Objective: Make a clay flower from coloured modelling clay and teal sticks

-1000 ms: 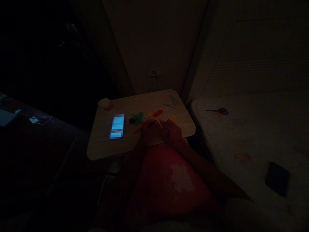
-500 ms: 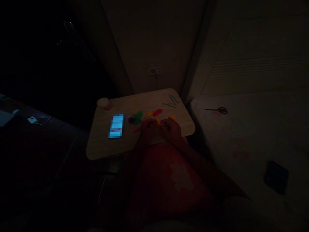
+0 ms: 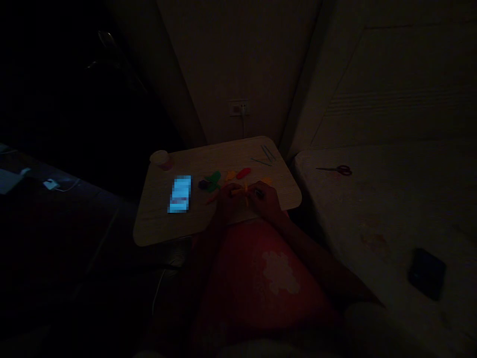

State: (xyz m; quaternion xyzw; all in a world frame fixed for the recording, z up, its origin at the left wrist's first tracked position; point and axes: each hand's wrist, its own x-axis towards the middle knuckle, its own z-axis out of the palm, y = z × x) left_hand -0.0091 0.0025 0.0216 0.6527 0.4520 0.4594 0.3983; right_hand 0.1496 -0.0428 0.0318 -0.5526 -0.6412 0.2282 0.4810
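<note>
The scene is very dark. Over the front edge of a small wooden table (image 3: pixel 167 228), my left hand (image 3: pixel 226 198) and my right hand (image 3: pixel 267 200) are close together with curled fingers. Both pinch a thin orange-yellow strip (image 3: pixel 245 188), part of which is hidden by the fingers. A small dark spot shows at my right hand; I cannot make out what it is. Just beyond my hands lie a red piece (image 3: pixel 243 173), an orange piece (image 3: pixel 230 175), a green piece (image 3: pixel 214 178) and a dark purple piece (image 3: pixel 203 184), all soft-looking. Another orange piece (image 3: pixel 266 180) rests behind my right hand.
A lit phone (image 3: pixel 180 194), blurred out, lies left on the table, with a cup (image 3: pixel 161 159) behind it. Thin bluish sticks (image 3: pixel 266 155) sit at the back right. Scissors (image 3: pixel 335 170) and a dark object (image 3: pixel 427 273) rest on the pale surface to the right.
Between my fingers the orange-yellow strip has turned from slanted to nearly upright, with pieces showing to its left and below. My hands have barely shifted. The view is slightly dimmer.
</note>
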